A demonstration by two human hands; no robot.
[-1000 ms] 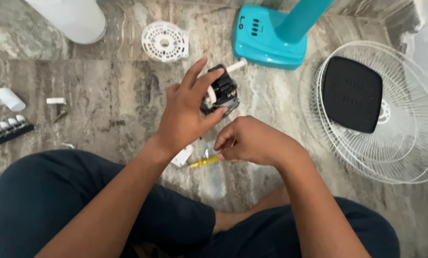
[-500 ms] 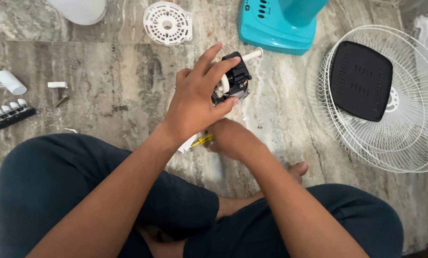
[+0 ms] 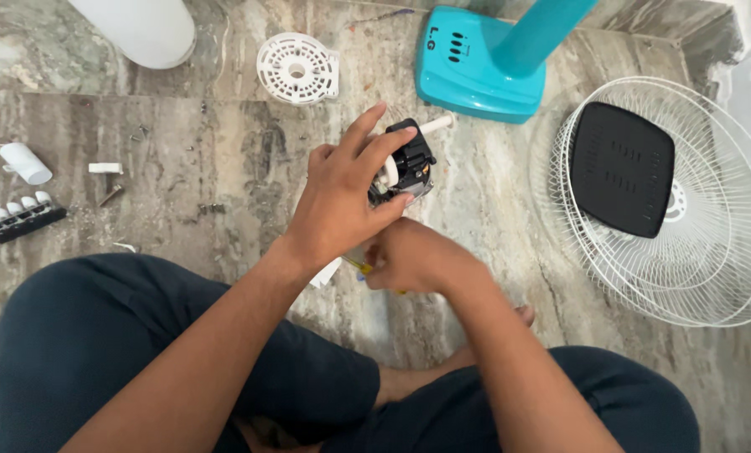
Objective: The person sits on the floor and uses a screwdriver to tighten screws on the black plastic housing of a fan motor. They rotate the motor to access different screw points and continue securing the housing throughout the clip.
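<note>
head view, black motor part (image 3: 410, 161), white shaft, left hand (image 3: 342, 197) gripping

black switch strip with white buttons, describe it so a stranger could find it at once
Start at the stone floor's left edge, below the small white cylinder. The black switch strip lies there at a slant, far from both hands. It alone carries a row of white buttons.

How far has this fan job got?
Already apart: the wire grille lies on the floor with a black cover on it. In hand: the left hand grips the black motor part while the right hand holds a yellow-handled tool. Loose pieces remain unattached.
</note>
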